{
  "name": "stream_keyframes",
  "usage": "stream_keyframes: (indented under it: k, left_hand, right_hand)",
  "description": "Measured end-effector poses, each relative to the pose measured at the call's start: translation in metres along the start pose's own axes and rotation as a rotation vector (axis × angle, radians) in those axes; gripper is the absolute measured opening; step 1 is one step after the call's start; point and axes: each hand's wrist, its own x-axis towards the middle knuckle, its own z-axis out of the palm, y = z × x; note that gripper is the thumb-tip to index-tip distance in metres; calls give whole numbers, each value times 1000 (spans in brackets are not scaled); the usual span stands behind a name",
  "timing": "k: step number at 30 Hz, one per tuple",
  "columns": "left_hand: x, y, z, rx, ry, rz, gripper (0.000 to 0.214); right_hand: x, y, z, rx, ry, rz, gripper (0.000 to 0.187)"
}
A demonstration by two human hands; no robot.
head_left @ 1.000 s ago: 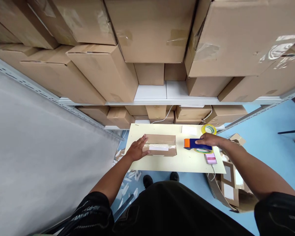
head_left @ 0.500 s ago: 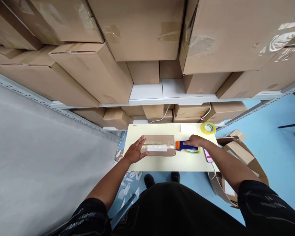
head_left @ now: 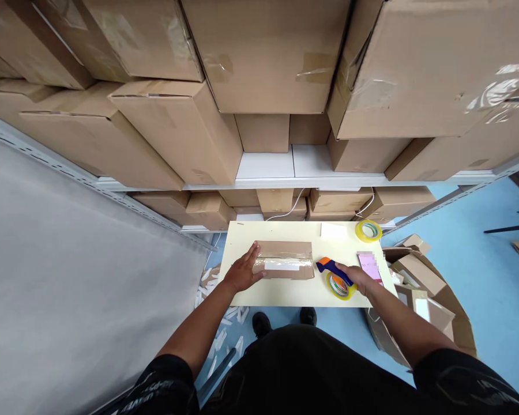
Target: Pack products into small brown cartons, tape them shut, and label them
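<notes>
A small brown cardboard box (head_left: 288, 259) with a white label and clear tape along its top lies on a pale yellow table (head_left: 285, 291). My left hand (head_left: 243, 270) rests flat against the box's left end, fingers spread. My right hand (head_left: 358, 278) grips a blue and orange tape dispenser (head_left: 335, 276) with a yellow roll, tilted just right of the box's right end and apart from it.
A spare yellow tape roll (head_left: 368, 230), a white slip (head_left: 333, 231) and a phone (head_left: 369, 266) lie on the table's right side. Shelves stacked with large cardboard boxes (head_left: 263, 55) rise behind. An open carton (head_left: 428, 300) stands on the blue floor at right. White scraps (head_left: 225, 323) litter the floor.
My right hand carried the tape dispenser left up to the box's right end, then drew it back toward me and tilted it. My left hand stayed on the box.
</notes>
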Motion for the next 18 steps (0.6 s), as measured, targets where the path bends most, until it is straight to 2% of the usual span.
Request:
stream_keyframes:
  k: [3, 6, 9, 13, 16, 18]
  left_hand:
    - [-1, -2, 2, -10, -16, -5, 101]
    - [-2, -3, 2, -12, -20, -3, 101]
    - [-1, -3, 1, -17, -20, -8, 101]
    - [-4, 2, 0, -84, -20, -62, 102]
    - [-9, 10, 2, -244, 4, -207, 107]
    - [-12, 16, 3, -430, 31, -332, 101]
  right_hand:
    - [-8, 11, 22, -114, 172, 29, 66]
    - [-6, 14, 50, -452, 359, -104, 59]
    - [4, 18, 76, -660, 437, -264, 52]
    - [15, 29, 96, -693, 456, -323, 44]
    - [13, 33, 99, -612, 524, -342, 42]
    - [7, 31, 97, -476, 598, -415, 48]
